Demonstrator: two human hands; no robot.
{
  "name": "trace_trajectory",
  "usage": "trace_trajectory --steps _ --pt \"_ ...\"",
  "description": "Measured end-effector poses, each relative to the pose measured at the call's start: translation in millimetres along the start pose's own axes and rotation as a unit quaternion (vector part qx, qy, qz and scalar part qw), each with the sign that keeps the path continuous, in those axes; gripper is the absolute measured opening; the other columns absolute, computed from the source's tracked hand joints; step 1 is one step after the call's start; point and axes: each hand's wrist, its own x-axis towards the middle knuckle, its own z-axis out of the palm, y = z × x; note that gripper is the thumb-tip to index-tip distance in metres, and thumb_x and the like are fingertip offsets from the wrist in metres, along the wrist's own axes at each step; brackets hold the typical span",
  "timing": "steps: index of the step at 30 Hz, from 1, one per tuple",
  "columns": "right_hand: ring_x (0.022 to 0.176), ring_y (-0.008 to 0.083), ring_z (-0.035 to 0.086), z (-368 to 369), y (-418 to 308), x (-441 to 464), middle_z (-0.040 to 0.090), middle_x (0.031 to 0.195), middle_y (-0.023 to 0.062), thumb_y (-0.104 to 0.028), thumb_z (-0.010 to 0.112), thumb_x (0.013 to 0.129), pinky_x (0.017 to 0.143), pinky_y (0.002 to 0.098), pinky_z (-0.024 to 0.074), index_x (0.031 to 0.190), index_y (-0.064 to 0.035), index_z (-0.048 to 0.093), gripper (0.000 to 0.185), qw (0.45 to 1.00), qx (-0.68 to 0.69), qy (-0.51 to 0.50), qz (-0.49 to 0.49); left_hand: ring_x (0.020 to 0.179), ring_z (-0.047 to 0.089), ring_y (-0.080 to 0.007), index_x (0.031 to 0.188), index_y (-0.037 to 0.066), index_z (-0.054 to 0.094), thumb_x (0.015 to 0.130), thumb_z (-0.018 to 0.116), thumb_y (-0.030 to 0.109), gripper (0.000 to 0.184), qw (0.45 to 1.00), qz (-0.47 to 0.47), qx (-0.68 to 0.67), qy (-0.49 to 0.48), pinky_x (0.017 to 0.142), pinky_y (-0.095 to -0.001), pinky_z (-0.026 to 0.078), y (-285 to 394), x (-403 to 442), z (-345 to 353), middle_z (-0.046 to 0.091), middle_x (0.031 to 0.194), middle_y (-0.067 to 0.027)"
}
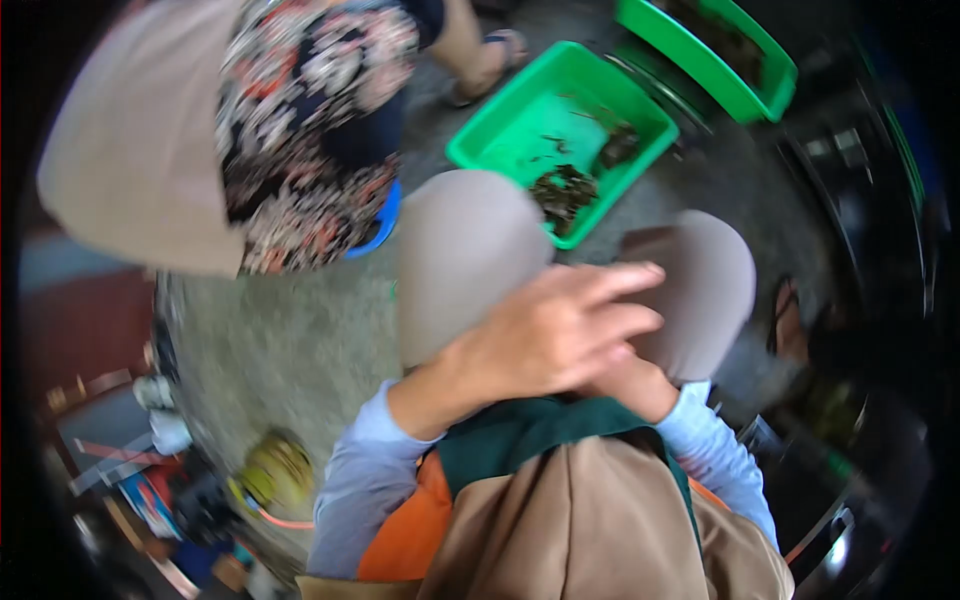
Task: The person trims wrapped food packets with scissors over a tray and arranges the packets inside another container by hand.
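My left hand [560, 335] is over my lap, its fingers stretched out to the right and apart, with nothing visible in them. Under it lies my right hand [630, 385], whose fingers are mostly hidden behind the left one. The two hands overlap and seem to touch. Just beyond them are my knees in pale grey trousers [465, 250]. Past the knees, a green plastic basin [500, 125] stands on the floor, holding dark brown-green clumps [565, 195] that look like leaves or plant scraps. The picture is blurred.
Another green basin [770, 100] with brown contents stands at the top right. A person in a floral garment [310, 120] is close on the left, beside a blue rim [385, 220]. A yellow-green round bundle [275, 475] lies at lower left. A sandalled foot [790, 325] shows at right.
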Motion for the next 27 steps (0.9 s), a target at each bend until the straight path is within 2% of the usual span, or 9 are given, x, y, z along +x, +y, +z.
trace_trajectory --steps 6,12,13,14,18,20,23,25,27 --pt "0.093 0.0348 0.065 -32.9 21.1 32.7 0.067 0.102 0.0188 -0.019 0.055 0.085 0.082 0.0447 0.0502 0.107 -0.0039 0.063 0.028 0.996 -0.081 -0.021 -0.032 0.109 0.058 -0.0245 0.109 0.013 0.063 0.083 0.066 0.02 0.027 0.985 0.035 -0.074 0.149 0.079 -0.0429 0.049 -6.8 -4.3 12.9 0.051 0.133 -0.008" --pt "0.093 0.0367 0.065 -56.3 57.0 68.7 0.066 0.103 0.0212 -0.015 0.056 0.084 0.081 0.0442 0.0514 0.107 -0.0033 0.063 0.027 0.991 -0.111 -0.037 -0.059 0.09 0.063 -0.0185 0.096 0.011 0.067 0.082 0.067 0.015 0.015 0.927 0.096 -0.043 0.36 0.077 -0.0337 0.048 -25.5 -19.9 -27.8 0.06 0.123 -0.0122" --pt "0.093 0.037 0.065 -54.4 66.6 71.0 0.066 0.103 0.0216 -0.014 0.057 0.083 0.081 0.0442 0.0516 0.107 -0.0032 0.063 0.027 0.991 -0.115 -0.048 -0.054 0.089 0.064 -0.0193 0.095 0.009 0.068 0.079 0.068 0.008 0.016 0.913 0.053 0.056 0.401 0.077 -0.0328 0.05 -28.5 -35.0 -38.4 0.064 0.113 -0.0113" --pt "0.093 0.0374 0.064 -48.3 73.6 72.4 0.065 0.104 0.0221 -0.014 0.057 0.083 0.08 0.0441 0.0518 0.107 -0.0031 0.063 0.027 0.989 -0.123 -0.066 -0.052 0.088 0.065 -0.0201 0.094 0.007 0.068 0.078 0.065 0.002 0.018 0.889 0.035 0.029 0.455 0.076 -0.0323 0.053 -40.8 -63.2 -48.5 0.067 0.102 -0.0099" --pt "0.097 0.0406 0.061 -52.2 112.7 66.3 0.063 0.106 0.024 -0.012 0.058 0.083 0.084 0.0465 0.0494 0.109 0.0 0.061 0.029 0.985 -0.149 -0.085 0.011 0.079 0.063 -0.0167 0.091 0.003 0.064 0.083 0.056 -0.004 0.014 0.823 -0.205 0.085 0.523 0.07 -0.0285 0.051 -124.2 -164.5 -22.5 0.064 0.089 -0.0093" --pt "0.098 0.041 0.06 -58.4 119.7 62.3 0.061 0.107 0.0252 -0.013 0.058 0.083 0.085 0.0474 0.0484 0.111 0.0001 0.059 0.031 0.983 -0.157 -0.085 0.037 0.082 0.064 -0.0267 0.095 0.003 0.064 0.082 0.058 0.002 0.015 0.759 -0.378 0.042 0.529 0.074 -0.0347 0.052 -182.7 -216.5 14.1 0.065 0.088 -0.0121" --pt "0.1 0.0399 0.059 -63.2 117.0 55.2 0.061 0.107 0.0225 -0.014 0.057 0.084 0.086 0.0468 0.0479 0.115 -0.0017 0.056 0.034 0.981 -0.161 -0.078 0.072 0.096 0.063 -0.0325 0.107 0.008 0.062 0.081 0.064 0.013 0.027 0.757 -0.505 0.208 0.358 0.084 -0.0418 0.05 -266.7 -316.0 69.6 0.064 0.102 -0.0152" --pt "0.1 0.0395 0.059 -53.5 123.1 46.4 0.061 0.107 0.0218 -0.014 0.057 0.084 0.088 0.046 0.0473 0.116 -0.0016 0.056 0.034 0.985 -0.15 -0.068 0.052 0.108 0.057 -0.0357 0.111 0.006 0.061 0.079 0.068 0.02 0.036 0.685 -0.623 0.235 0.296 0.092 -0.0449 0.046 -284.4 -328.2 85.6 0.062 0.112 -0.0156" --pt "0.102 0.0384 0.059 -49.2 118.4 33.8 0.062 0.107 0.0209 -0.014 0.057 0.083 0.091 0.0445 0.0463 0.117 -0.0016 0.056 0.036 0.987 -0.117 -0.07 0.091 0.113 0.054 -0.0341 0.121 0.014 0.056 0.081 0.067 0.024 0.043 0.634 -0.687 0.261 0.242 0.093 -0.046 0.045 -289.9 -315.3 93.3 0.057 0.122 -0.0144"
